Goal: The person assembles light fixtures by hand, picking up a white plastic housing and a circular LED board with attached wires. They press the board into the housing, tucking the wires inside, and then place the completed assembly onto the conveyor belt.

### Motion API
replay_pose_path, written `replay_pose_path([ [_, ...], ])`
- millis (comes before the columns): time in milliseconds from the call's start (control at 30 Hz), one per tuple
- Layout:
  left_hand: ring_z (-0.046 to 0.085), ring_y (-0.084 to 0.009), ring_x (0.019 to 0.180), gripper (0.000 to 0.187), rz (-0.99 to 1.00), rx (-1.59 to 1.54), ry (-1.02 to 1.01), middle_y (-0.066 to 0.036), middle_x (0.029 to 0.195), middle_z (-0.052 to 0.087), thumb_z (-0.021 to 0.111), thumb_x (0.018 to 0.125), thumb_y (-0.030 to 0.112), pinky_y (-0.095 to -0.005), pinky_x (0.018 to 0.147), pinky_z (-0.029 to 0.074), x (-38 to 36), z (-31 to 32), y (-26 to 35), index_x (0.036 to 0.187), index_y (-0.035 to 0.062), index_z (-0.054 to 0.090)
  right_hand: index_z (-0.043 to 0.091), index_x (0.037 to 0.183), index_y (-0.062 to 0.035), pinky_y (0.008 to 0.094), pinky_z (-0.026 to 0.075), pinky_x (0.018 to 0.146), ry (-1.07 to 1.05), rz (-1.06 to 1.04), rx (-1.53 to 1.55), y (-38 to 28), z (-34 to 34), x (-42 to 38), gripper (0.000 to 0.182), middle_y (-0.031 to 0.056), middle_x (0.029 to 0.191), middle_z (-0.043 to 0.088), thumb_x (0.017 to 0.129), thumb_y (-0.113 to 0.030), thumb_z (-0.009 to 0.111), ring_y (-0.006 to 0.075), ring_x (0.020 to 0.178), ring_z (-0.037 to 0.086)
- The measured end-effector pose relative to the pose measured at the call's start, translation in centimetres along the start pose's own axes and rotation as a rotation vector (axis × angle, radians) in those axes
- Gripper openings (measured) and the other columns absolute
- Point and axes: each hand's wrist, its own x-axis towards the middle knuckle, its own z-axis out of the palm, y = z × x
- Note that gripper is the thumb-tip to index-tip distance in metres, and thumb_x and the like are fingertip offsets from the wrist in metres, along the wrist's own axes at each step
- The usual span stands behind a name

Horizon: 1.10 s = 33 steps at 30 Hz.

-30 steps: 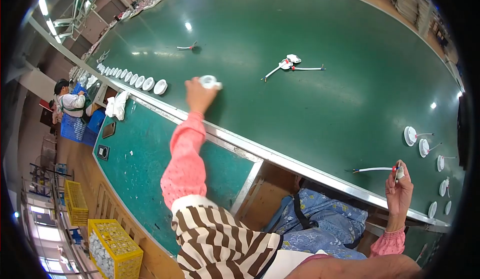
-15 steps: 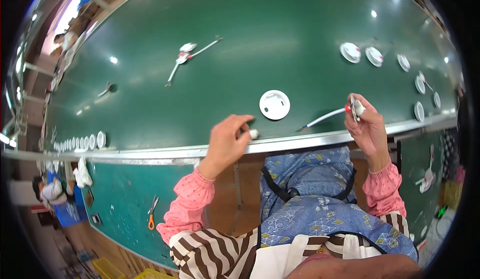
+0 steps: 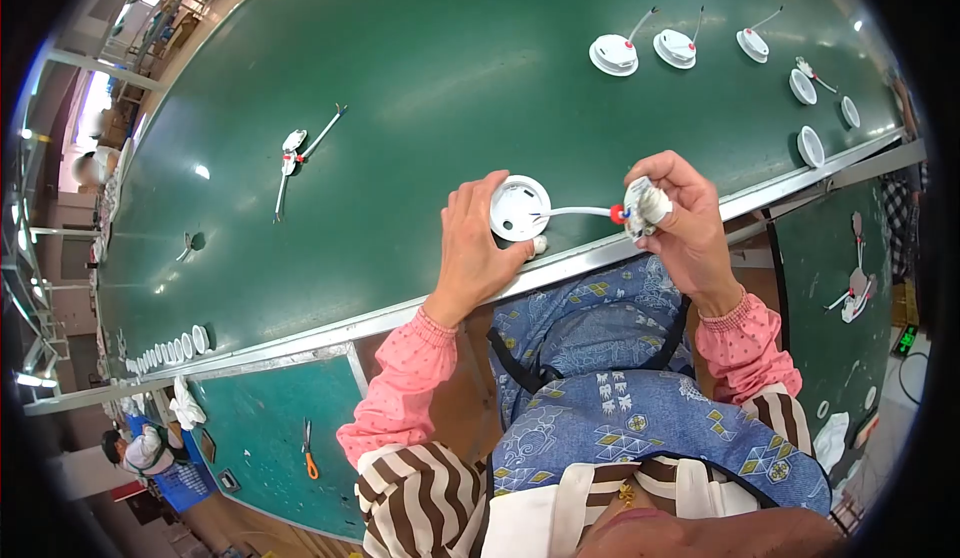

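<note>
My left hand (image 3: pixel 474 241) curls around a shallow white round plastic housing (image 3: pixel 524 194), fingers at its far left rim and thumb along the near side. A white covering wraps the tip of that thumb. In my right hand (image 3: pixel 690 230) I pinch a small white fitting (image 3: pixel 639 207) with a red collar, partly hidden by thumb and fingers. From it a white cable (image 3: pixel 583 211) reaches left, and its stripped wire ends overlap the inside of the housing. The right thumb also has a white covering.
On the green table (image 3: pixel 420 88), a cabled white assembly (image 3: pixel 292 159) lies left of centre. Several white housings (image 3: pixel 614 55) stand at the far right. A row of white rings (image 3: pixel 199 340) lines the left edge. Orange-handled scissors (image 3: pixel 311 463) rest on the lower table.
My left hand has come onto the white housing, which it was beside before. My right hand has moved left, bringing the cable's wire ends over the housing. The view has shifted too.
</note>
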Motion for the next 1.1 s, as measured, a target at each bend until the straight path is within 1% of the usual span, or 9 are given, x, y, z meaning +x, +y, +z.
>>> replay_pose_path([
  [100,0.054,-0.0344,0.116,0.084,0.007,-0.063,-0.013,-0.014,0.123,0.057,0.088,0.064,0.02,-0.0426,0.101,0.043,-0.2,-0.3,2.0,0.139,0.0066,0.051,0.062,0.111,0.002,0.0159,0.046,0.054,-0.075,-0.032,-0.05,0.2,-0.1,-0.3,0.023,0.0064,0.094,0.067,0.095,-0.013,0.069,0.0044,0.071,0.061],
  [200,0.055,-0.0335,0.112,0.082,0.103,-0.072,0.019,-0.015,0.12,0.058,0.084,0.063,0.014,-0.0431,0.094,0.04,-0.1,0.0,2.7,0.136,0.0032,0.05,0.063,0.109,0.0037,0.0159,0.045,0.054,-0.16,-0.089,-0.137,0.1,-0.3,-0.8,0.023,0.0068,0.095,0.067,0.095,-0.013,0.069,0.0041,0.07,0.06],
  [267,0.054,-0.0337,0.112,0.082,0.104,-0.09,0.002,-0.015,0.12,0.058,0.082,0.062,0.013,-0.0432,0.095,0.04,0.0,-0.1,3.0,0.137,0.0028,0.05,0.063,0.109,0.0045,0.0165,0.046,0.055,-0.224,-0.116,-0.201,0.2,-0.9,-1.2,0.023,0.0072,0.096,0.066,0.095,-0.012,0.069,0.0048,0.071,0.061],
  [300,0.054,-0.0339,0.113,0.082,0.103,-0.1,-0.005,-0.015,0.12,0.058,0.082,0.062,0.012,-0.0432,0.095,0.04,0.0,-0.1,3.0,0.137,0.0026,0.05,0.063,0.11,0.006,0.0198,0.05,0.061,-0.256,-0.108,-0.188,-0.1,-1.0,-1.4,0.022,0.0082,0.096,0.066,0.095,-0.009,0.068,0.0085,0.076,0.064],
  [433,0.054,-0.0337,0.113,0.084,0.136,-0.074,-0.019,-0.015,0.121,0.058,0.081,0.061,0.013,-0.0436,0.095,0.04,0.0,-0.3,3.2,0.139,0.0029,0.049,0.063,0.111,0.0074,0.0268,0.055,0.074,-0.368,-0.172,-0.23,-0.8,-1.0,-2.1,0.021,0.0108,0.098,0.065,0.096,-0.007,0.068,0.0142,0.087,0.067],
  [600,0.054,-0.033,0.113,0.085,0.208,-0.033,-0.022,-0.014,0.121,0.057,0.08,0.061,0.011,-0.0435,0.095,0.039,-0.1,-0.3,3.8,0.14,0.0042,0.048,0.064,0.11,0.0072,0.0255,0.054,0.072,-0.317,-0.165,-0.228,-1.1,-1.0,-2.5,0.022,0.0105,0.098,0.065,0.096,-0.008,0.068,0.0129,0.085,0.066],
  [833,0.054,-0.0327,0.113,0.085,0.186,-0.044,-0.027,-0.014,0.121,0.058,0.079,0.061,0.013,-0.0431,0.094,0.04,-0.4,-0.6,4.5,0.14,0.0039,0.048,0.064,0.111,0.0074,0.0243,0.053,0.072,-0.348,-0.197,-0.234,-0.9,-1.2,-2.8,0.022,0.0096,0.098,0.065,0.096,-0.007,0.068,0.0115,0.087,0.064],
  [1033,0.055,-0.0334,0.112,0.086,0.264,-0.011,0.002,-0.014,0.121,0.058,0.08,0.061,0.011,-0.0431,0.094,0.04,-0.3,-0.5,5.1,0.14,0.0031,0.048,0.066,0.11,0.0058,0.0242,0.052,0.069,-0.326,-0.14,-0.298,-1.7,-0.3,-3.5,0.018,0.0083,0.096,0.066,0.092,0.003,0.062,0.01,0.081,0.063],
  [1100,0.055,-0.034,0.113,0.085,0.323,0.019,0.013,-0.015,0.121,0.057,0.08,0.061,0.008,-0.0432,0.094,0.04,-0.4,-0.4,5.7,0.14,0.0028,0.047,0.066,0.109,0.005,0.0247,0.051,0.065,-0.237,-0.116,-0.4,-1.1,-0.1,-3.4,0.021,0.0066,0.093,0.066,0.089,0.007,0.06,0.0083,0.077,0.062],
])
